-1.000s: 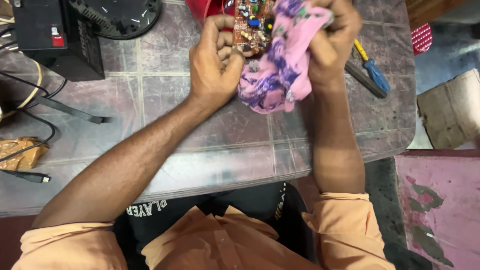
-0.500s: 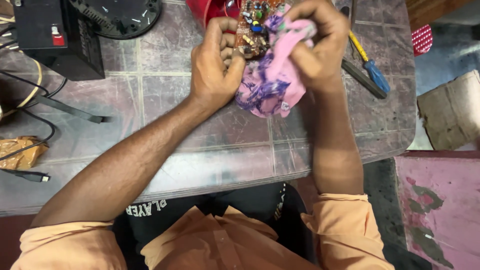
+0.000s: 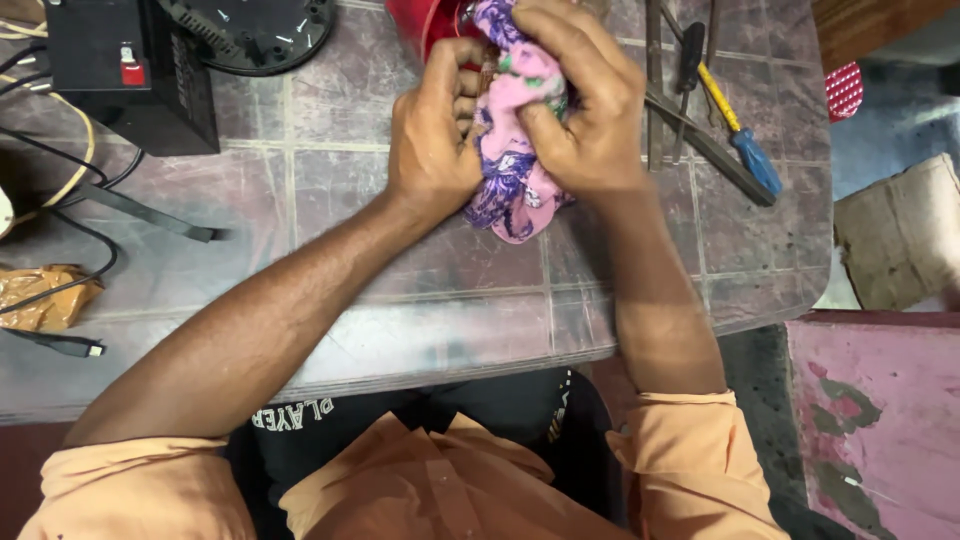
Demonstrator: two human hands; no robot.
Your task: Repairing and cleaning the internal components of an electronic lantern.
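My left hand and my right hand are both closed around a pink and purple flowered cloth, bunched between them over the far middle of the tiled table. The cloth wraps a circuit board that is now almost wholly hidden; only a sliver shows by my left fingers. A loose end of the cloth hangs down toward the table below my palms.
A black box with a red switch and a dark round dish stand at the far left, with cables and a crumpled brown wrapper. A red container sits behind my hands. A yellow-and-blue screwdriver and metal tools lie to the right.
My right hand has pulled the cloth up and over the circuit board, covering it. Both hands have closed tighter together around the bundle.
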